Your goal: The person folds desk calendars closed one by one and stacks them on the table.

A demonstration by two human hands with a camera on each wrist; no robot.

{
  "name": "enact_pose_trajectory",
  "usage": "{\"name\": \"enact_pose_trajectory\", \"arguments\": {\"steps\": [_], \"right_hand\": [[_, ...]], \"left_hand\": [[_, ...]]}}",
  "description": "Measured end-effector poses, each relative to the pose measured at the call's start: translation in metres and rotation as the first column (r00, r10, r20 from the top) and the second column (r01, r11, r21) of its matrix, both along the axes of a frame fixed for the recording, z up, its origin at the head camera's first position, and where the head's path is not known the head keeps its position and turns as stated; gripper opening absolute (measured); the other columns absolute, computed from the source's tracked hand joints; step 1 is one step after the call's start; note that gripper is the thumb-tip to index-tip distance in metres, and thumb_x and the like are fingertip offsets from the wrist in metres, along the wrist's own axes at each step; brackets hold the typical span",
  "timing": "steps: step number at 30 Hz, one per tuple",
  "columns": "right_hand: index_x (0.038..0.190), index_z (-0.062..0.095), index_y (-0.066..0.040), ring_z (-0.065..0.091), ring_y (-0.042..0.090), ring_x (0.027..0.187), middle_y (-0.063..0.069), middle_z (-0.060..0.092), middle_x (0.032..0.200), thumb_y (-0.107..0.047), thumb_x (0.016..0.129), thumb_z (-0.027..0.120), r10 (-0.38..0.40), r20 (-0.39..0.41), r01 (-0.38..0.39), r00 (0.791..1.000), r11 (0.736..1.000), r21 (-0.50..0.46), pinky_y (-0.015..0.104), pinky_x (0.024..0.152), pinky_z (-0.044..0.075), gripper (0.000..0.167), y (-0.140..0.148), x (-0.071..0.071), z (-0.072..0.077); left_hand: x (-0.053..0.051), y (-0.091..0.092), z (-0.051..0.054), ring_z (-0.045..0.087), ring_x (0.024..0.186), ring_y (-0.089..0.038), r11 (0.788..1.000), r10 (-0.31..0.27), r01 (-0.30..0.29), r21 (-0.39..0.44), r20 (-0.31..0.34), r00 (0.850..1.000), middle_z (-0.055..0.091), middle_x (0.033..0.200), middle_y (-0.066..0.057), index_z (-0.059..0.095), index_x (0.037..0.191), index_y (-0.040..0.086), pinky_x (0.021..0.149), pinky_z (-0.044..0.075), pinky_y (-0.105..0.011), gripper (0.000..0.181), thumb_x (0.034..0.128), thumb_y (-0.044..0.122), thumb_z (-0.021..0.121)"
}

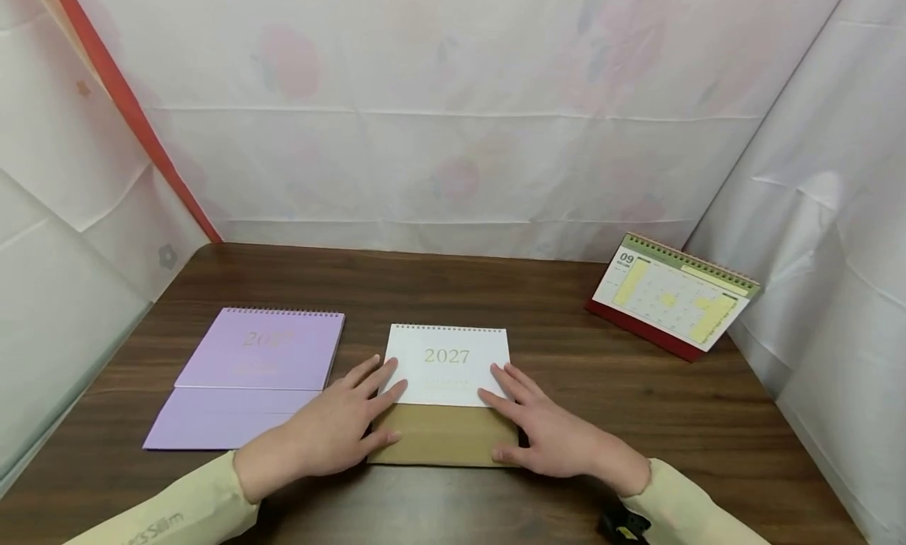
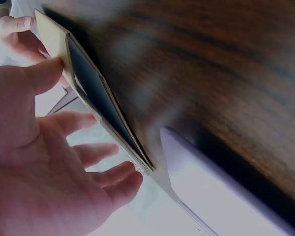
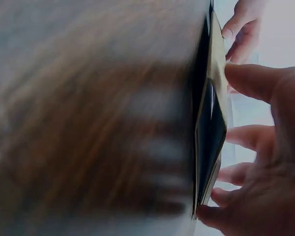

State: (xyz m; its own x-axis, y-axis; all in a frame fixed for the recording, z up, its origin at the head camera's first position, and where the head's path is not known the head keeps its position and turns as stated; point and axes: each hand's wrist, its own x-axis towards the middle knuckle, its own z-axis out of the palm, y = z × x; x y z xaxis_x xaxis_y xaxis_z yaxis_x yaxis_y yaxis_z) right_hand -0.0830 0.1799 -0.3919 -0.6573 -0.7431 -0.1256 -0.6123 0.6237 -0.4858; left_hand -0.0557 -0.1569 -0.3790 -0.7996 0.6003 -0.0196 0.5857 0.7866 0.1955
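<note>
A desk calendar with a white "2027" cover and a gold-brown base lies nearly flat on the table in front of me. On its left edge rest the spread fingertips of my left hand, the thumb on the base. My right hand touches the right edge likewise, fingers extended. Both wrist views show a narrow gap between the layers of the calendar's folded base, with the right hand's fingers along its side. Neither hand curls round it.
To the left, a purple 2027 calendar lies folded down, partly behind my left forearm. A calendar showing month 09 stands propped on a red base at the back right. Fabric curtains border the wooden table.
</note>
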Motion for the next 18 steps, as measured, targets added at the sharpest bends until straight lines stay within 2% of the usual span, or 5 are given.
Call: {"name": "enact_pose_trajectory", "arguments": {"steps": [4, 8, 12, 18], "right_hand": [[0.159, 0.026, -0.018, -0.007, 0.029, 0.151, 0.008, -0.003, 0.167, -0.043, 0.097, 0.064, 0.039, 0.031, -0.042, 0.999, 0.996, 0.085, 0.056, 0.115, 0.023, 0.077, -0.0003, -0.0002, -0.0005], [0.16, 0.024, -0.018, -0.007, 0.032, 0.151, 0.01, -0.004, 0.166, -0.046, 0.097, 0.062, 0.071, 0.017, -0.072, 0.997, 0.988, 0.134, 0.06, 0.115, 0.017, 0.078, 0.0001, -0.0006, -0.0007], [0.16, 0.023, -0.018, -0.006, 0.033, 0.151, 0.011, -0.004, 0.166, -0.048, 0.098, 0.06, 0.089, -0.004, -0.087, 0.996, 0.983, 0.162, 0.06, 0.115, 0.015, 0.078, -0.0012, -0.0009, -0.0002], [0.159, 0.026, -0.017, -0.003, 0.035, 0.151, 0.013, -0.001, 0.166, -0.048, 0.096, 0.061, 0.097, -0.021, -0.092, 0.995, 0.982, 0.167, 0.06, 0.115, 0.015, 0.078, -0.0021, -0.0024, 0.003]], "left_hand": [[0.0014, -0.0011, -0.0011, 0.026, 0.144, -0.044, 0.999, -0.014, 0.015, -0.047, 0.027, 1.0, 0.028, 0.16, -0.018, 0.042, 0.152, 0.011, 0.105, 0.035, -0.062, 0.068, 0.099, 0.051, 0.055], [0.0023, -0.0019, 0.0008, 0.025, 0.143, -0.046, 0.997, -0.006, 0.011, -0.073, 0.067, 0.998, 0.024, 0.162, -0.016, 0.039, 0.154, 0.014, 0.105, 0.033, -0.064, 0.07, 0.0991, 0.053, 0.053], [0.003, -0.0011, 0.0039, 0.024, 0.144, -0.046, 0.994, 0.005, 0.005, -0.105, 0.094, 0.996, 0.022, 0.163, -0.014, 0.037, 0.155, 0.014, 0.106, 0.031, -0.065, 0.07, 0.0991, 0.053, 0.053], [0.0017, 0.0008, 0.006, 0.024, 0.144, -0.046, 0.99, 0.013, 0.0, -0.138, 0.087, 0.996, 0.022, 0.163, -0.014, 0.037, 0.155, 0.014, 0.106, 0.031, -0.064, 0.07, 0.099, 0.052, 0.053]]}}
